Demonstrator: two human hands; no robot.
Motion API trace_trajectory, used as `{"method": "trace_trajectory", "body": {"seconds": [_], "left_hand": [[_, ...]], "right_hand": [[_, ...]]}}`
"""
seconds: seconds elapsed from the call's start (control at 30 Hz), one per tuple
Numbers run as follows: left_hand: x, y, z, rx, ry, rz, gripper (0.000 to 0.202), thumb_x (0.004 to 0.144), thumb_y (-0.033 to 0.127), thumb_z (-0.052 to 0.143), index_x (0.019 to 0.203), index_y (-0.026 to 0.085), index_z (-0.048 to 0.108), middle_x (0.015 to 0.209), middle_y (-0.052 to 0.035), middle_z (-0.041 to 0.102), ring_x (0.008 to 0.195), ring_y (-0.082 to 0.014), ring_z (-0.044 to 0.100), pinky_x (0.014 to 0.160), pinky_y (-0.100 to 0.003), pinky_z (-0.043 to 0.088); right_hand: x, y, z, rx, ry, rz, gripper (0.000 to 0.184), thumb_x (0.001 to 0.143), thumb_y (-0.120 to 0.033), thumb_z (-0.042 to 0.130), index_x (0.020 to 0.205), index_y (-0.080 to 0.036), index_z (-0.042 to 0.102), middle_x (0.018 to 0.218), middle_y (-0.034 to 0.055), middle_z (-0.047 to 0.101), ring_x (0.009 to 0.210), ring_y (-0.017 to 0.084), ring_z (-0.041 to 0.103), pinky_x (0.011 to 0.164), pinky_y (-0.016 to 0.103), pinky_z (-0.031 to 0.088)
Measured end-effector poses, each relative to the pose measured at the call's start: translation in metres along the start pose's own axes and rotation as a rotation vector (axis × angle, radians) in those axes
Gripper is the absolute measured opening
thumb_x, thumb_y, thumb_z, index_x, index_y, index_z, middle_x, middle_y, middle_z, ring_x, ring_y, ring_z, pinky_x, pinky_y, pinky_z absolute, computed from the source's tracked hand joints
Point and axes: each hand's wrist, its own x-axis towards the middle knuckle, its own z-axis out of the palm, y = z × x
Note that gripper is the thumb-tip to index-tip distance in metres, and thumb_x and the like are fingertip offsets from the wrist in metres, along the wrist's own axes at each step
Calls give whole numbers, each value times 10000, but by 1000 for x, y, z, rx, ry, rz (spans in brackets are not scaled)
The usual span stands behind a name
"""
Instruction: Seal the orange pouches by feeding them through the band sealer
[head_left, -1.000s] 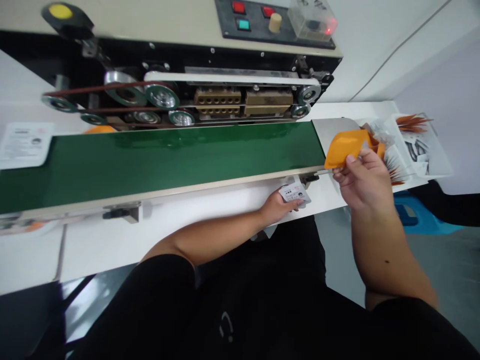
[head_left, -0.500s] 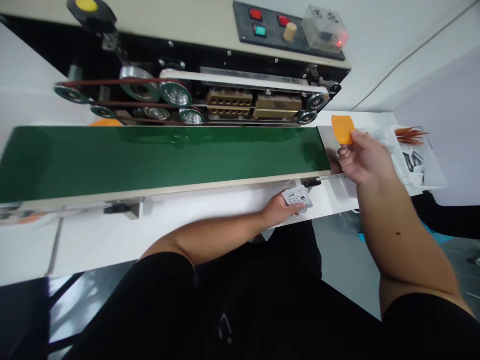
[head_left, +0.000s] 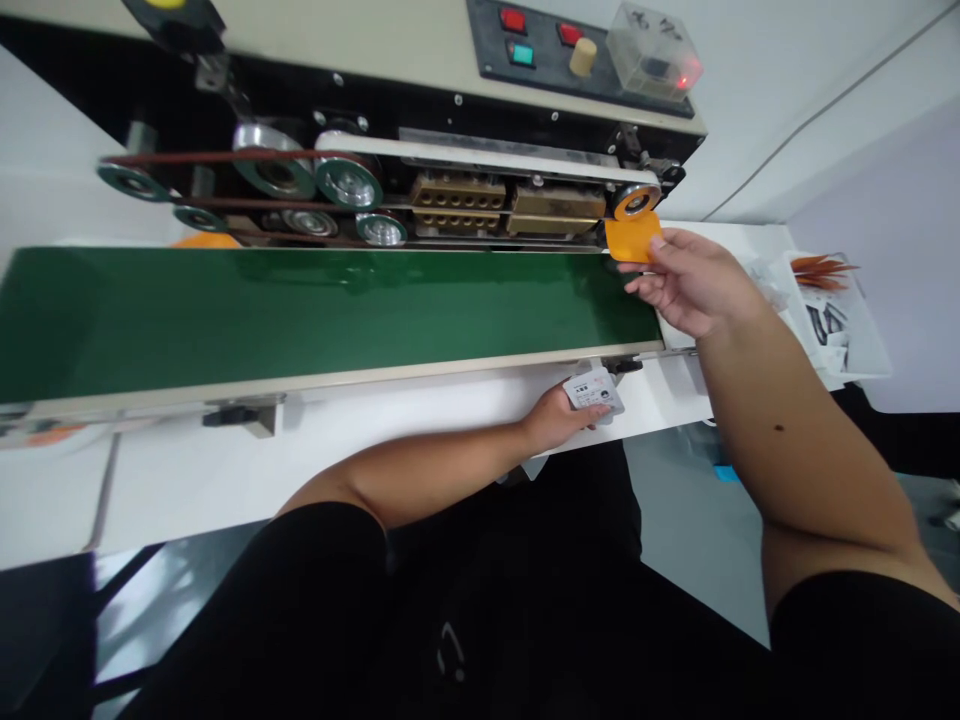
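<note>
Right hand (head_left: 694, 285), thumb and fingers closed in a light pinch on one side of orange sachet (head_left: 632, 237). Sachet flat, smooth, unfolded; free edge roughly parallel to far edge of green conveyor belt (head_left: 322, 310), just below end pulley (head_left: 634, 200) of band sealer (head_left: 450, 140). Left hand (head_left: 559, 418), curled closed on white printed card (head_left: 594, 390), beside belt's near edge. White tray (head_left: 836, 310) of packets off to right.

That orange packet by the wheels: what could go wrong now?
The right hand holds the orange packet right by a metal belt wheel; if that wheel turns, fingers might get pinched. The packet might also slip and land crooked on the green conveyor belt.
</note>
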Motion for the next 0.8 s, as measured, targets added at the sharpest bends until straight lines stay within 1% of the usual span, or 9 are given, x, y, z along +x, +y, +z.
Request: {"method": "trace_trajectory", "body": {"seconds": [0.07,0.17,0.3,0.37,0.43,0.5,0.57,0.67,0.8], "left_hand": [[0,0,0,10,9,-12,543,840,397,979,1270,149,761,1220,-148,819,960,-186,760,756,-290,623],[1,-1,-1,11,12,-16,548,840,407,983,1270,148,763,1232,-153,820,961,-183,758,766,-287,610],[4,-3,-1,42,-1,-9,598,830,439,990,1299,145,765,1189,-137,825,871,-145,729,767,-276,577],[4,-5,-1,86,0,-2,577,842,448,980,1284,140,774,1144,-124,827,851,-139,719,799,-286,574],[3,-6,-2,127,10,5,529,862,452,962,1245,135,780,1109,-113,824,855,-143,720,842,-303,579],[2,-6,-3,148,17,16,533,867,448,957,1255,140,760,1101,-103,818,862,-149,723,860,-311,584],[-1,-5,-3,150,20,39,588,842,428,978,1298,158,723,1105,-92,809,888,-158,728,867,-309,591],[-3,-2,-5,167,34,62,620,810,409,1002,1299,190,690,1072,-61,794,934,-173,724,873,-306,598],[-4,0,-6,200,4,17,524,850,478,959,1186,186,681,1015,-34,772,904,-160,707,799,-271,580]], "right_hand": [[-12,1,-2,-33,4,-67,310,1005,-443,845,1187,-224,722,921,48,820,576,126,724,463,199,542],[-47,19,-7,-31,142,-274,335,959,-429,879,1222,-278,736,917,17,803,565,131,699,428,219,460],[-112,80,-14,-83,291,-451,226,933,-387,858,1077,-231,783,771,7,713,542,131,603,459,240,391],[-138,116,-16,-193,301,-414,205,923,-363,849,1050,-208,804,773,9,694,618,142,613,539,247,456],[-155,147,-18,-283,321,-382,217,916,-351,836,1083,-212,821,895,34,723,744,164,649,614,262,510],[-163,169,-18,-343,315,-346,248,913,-353,823,1125,-225,828,1035,60,737,871,194,676,675,285,557],[-165,181,-17,-350,279,-305,258,911,-373,822,1128,-234,826,1096,71,737,937,216,686,714,308,586],[-164,189,-15,-290,237,-277,230,903,-420,844,1036,-235,812,1027,59,727,900,212,670,704,309,582],[-161,193,-11,-195,255,-282,244,915,-457,848,909,-223,783,976,41,692,768,162,601,638,283,522]]}}
